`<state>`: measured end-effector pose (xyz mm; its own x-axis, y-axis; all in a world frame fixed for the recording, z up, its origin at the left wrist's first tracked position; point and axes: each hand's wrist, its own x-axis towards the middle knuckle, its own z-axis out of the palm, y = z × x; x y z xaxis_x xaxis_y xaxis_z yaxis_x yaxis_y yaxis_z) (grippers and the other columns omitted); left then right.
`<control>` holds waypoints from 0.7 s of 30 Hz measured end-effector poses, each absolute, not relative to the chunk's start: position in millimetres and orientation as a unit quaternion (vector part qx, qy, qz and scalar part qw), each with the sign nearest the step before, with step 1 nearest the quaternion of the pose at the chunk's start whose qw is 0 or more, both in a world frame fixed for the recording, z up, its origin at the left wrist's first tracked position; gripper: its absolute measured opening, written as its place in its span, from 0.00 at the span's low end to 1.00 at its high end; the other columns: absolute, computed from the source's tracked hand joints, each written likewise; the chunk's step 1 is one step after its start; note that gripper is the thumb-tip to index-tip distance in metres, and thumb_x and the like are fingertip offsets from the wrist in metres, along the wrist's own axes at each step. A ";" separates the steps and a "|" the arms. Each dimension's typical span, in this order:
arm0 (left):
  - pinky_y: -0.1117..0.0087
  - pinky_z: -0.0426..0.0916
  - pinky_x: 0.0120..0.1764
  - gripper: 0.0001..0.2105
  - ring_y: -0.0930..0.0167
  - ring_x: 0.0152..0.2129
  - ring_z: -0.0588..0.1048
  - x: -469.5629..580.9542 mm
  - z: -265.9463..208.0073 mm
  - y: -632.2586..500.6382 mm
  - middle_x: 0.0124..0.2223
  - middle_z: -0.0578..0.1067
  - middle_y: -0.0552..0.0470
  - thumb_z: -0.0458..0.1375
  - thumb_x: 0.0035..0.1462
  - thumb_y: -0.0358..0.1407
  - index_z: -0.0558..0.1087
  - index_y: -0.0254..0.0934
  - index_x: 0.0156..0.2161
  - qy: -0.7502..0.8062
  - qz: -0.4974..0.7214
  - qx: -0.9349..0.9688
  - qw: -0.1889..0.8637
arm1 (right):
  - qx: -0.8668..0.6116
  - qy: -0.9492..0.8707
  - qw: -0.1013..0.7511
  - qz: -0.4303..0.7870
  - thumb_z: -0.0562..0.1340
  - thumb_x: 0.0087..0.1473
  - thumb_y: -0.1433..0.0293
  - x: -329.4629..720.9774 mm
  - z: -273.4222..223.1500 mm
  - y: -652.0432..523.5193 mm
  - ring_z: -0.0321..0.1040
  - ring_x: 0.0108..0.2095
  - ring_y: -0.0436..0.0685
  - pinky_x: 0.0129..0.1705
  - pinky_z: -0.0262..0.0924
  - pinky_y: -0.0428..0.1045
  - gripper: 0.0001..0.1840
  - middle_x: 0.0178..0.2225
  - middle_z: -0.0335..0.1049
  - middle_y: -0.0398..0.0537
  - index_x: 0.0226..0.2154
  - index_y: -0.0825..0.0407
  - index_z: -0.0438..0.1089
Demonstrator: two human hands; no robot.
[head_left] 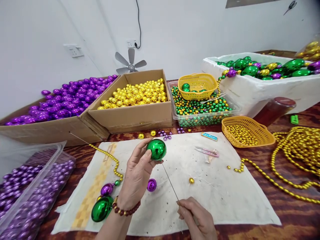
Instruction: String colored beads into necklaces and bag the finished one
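My left hand (138, 170), a beaded bracelet (126, 211) at its wrist, grips a large shiny green ball (156, 149) between thumb and fingers. From the ball's underside a long thin needle (170, 180) slants down to my right hand (196, 216), whose thumb and fingers pinch it. Left of my left wrist lies a partly strung garland: small gold beads (110, 155), a small green bead, a purple ball (107, 189) and a big green ball (102, 209). A loose purple ball (151, 185) rests between my hands, and a gold bead (191, 180) lies on the white cloth (235, 200).
Boxes of purple balls (67, 96) and gold balls (135, 95) stand behind. A clear tub (205, 116) holds mixed beads under a yellow basket (197, 95). Pink snips (207, 151) lie on the cloth. Right are a bead basket (265, 140), gold bead strands (272, 160), a foam box (250, 86) and a tipped jar (272, 111).
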<state>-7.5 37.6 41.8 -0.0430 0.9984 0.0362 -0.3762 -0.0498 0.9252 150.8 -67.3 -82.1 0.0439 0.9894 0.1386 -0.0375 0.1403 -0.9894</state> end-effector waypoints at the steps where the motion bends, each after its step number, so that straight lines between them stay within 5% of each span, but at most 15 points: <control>1: 0.67 0.71 0.39 0.15 0.65 0.43 0.73 -7.3 41.9 37.4 0.53 0.70 0.46 0.54 0.62 0.36 0.68 0.44 0.54 0.393 0.605 0.395 0.569 | -0.462 -0.514 0.550 0.468 0.59 0.60 0.66 151.7 -81.6 -67.3 0.68 0.25 0.52 0.27 0.62 0.44 0.10 0.25 0.67 0.45 0.35 0.49 0.76; 14: 0.65 0.73 0.38 0.16 0.64 0.43 0.73 0.1 41.5 32.0 0.52 0.70 0.46 0.56 0.61 0.38 0.68 0.45 0.54 0.401 0.599 0.390 0.573 | -0.471 -0.489 0.570 0.463 0.59 0.60 0.62 143.4 -72.8 -61.9 0.68 0.24 0.52 0.26 0.63 0.45 0.12 0.25 0.68 0.45 0.34 0.49 0.76; 21: 0.67 0.72 0.43 0.18 0.64 0.44 0.74 10.2 30.6 10.3 0.50 0.74 0.48 0.61 0.57 0.39 0.71 0.45 0.53 0.473 0.593 0.437 0.483 | -0.455 -0.483 0.625 0.412 0.60 0.59 0.66 131.3 -78.8 -51.4 0.67 0.22 0.51 0.25 0.61 0.45 0.09 0.22 0.68 0.44 0.33 0.49 0.75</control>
